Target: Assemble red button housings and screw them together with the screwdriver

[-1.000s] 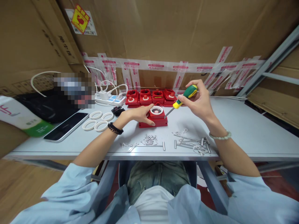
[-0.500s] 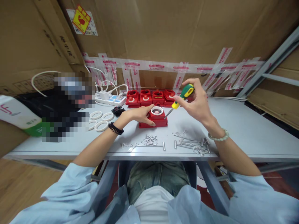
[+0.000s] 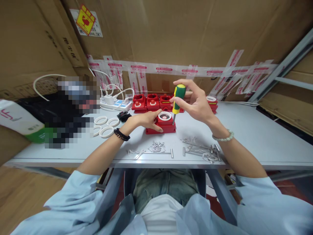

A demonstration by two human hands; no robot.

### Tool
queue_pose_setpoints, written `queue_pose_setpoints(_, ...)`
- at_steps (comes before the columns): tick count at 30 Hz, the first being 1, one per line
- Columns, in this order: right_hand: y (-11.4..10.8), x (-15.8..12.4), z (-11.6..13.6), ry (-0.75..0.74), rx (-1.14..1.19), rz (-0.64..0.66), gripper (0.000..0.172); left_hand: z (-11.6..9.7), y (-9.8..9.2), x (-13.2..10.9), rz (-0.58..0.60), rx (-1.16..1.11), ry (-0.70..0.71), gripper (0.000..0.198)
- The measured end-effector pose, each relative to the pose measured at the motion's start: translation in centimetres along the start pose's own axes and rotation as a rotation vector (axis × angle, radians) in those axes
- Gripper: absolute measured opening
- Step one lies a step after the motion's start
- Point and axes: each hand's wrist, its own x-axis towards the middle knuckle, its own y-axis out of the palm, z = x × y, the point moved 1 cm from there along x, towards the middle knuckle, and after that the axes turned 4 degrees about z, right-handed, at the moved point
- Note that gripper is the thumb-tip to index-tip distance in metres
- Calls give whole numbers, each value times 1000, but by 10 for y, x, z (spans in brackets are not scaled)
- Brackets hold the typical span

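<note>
A red box (image 3: 160,128) with a white ring (image 3: 164,116) on top sits on the table in front of me. My left hand (image 3: 148,120) is wrapped round the box's left side. In my right hand (image 3: 193,100) is a green and yellow screwdriver (image 3: 179,94), held nearly upright. Its tip meets the box's right edge; whether a screw is under it is too small to tell. Nearer the table's front edge lie a pile of small screws (image 3: 157,147) and a metal T-shaped rod (image 3: 158,153).
Several red boxes (image 3: 139,102) stand in a row at the back, before a cardboard wall. White rings (image 3: 107,132) and a small black item (image 3: 124,116) lie left, near a power strip (image 3: 116,104). More metal rods with strings (image 3: 201,151) lie right.
My right hand has moved left and tilted the screwdriver from a slant to nearly upright, uncovering a red box with a white ring at the back right. My left hand stays put.
</note>
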Motion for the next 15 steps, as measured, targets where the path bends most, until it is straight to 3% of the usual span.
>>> queue_pose_setpoints(3,3,-1,-3,8,-201,-163,39,1,0,0,-5,11,-20,111)
queue_pose_setpoints(5,4,-1,-4,-2,-283,-204,40,1,0,0,-8,31,-42,115)
queue_pose_setpoints(11,-4,-1,-3,-5,-58,41,45,-1,0,-1,5,2,-35,110)
queue_pose_setpoints(13,-4,-1,-4,5,-74,38,48,0,0,0,-4,-1,-29,112)
queue_pose_setpoints(15,-1,0,-5,15,-183,-57,46,1,1,0,-11,5,-32,114)
